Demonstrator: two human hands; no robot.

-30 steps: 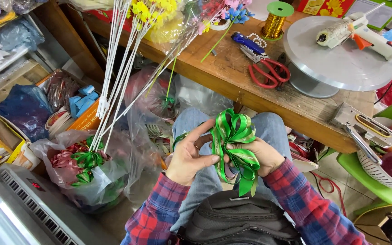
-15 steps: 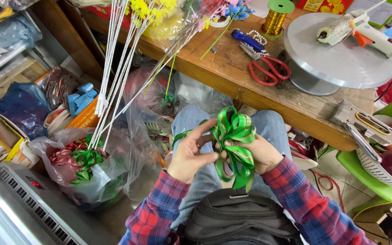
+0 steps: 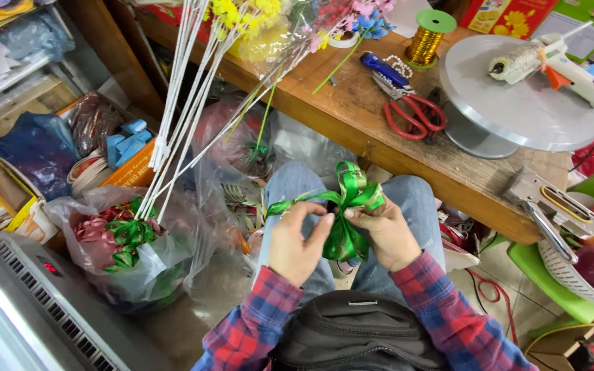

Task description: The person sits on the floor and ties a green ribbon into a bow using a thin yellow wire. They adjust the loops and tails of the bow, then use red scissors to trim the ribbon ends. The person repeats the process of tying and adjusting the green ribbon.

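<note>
Bow: a shiny green ribbon bow (image 3: 349, 206) is held over the lap, just in front of the wooden bench edge (image 3: 379, 148), between both hands.
Left hand: the left hand (image 3: 295, 242) is pinched on the bow's centre, thumb and forefinger closed on the ribbon, with a loose ribbon tail (image 3: 290, 204) trailing out to the left.
Right hand: the right hand (image 3: 385, 233) is closed on the knot from the other side, its fingers wrapped under the lower loops.
Risk of slipping: the glossy ribbon is judged likely to slide if either pinch is relaxed, so the gathered loops could spring open.
Risk of snagging: the free tail could be caught on the long white stems (image 3: 173, 130) leaning close by on the left.
Risk of dropping: a released bow would probably be lost among the clear plastic bags (image 3: 139, 240) of ribbon scraps at the feet.
Bench items: red-handled scissors (image 3: 414, 113), a spool of gold wire (image 3: 426, 36) and a glue gun (image 3: 551, 62) on a round metal turntable (image 3: 517, 117) are laid out beyond the hands.
Obstructions: the way to those tools is partly barred by the bench edge and the artificial flowers (image 3: 269, 20); a stapler (image 3: 548, 206) is seen at the right.
Lap: a dark bag (image 3: 359, 330) is rested below the wrists.
</note>
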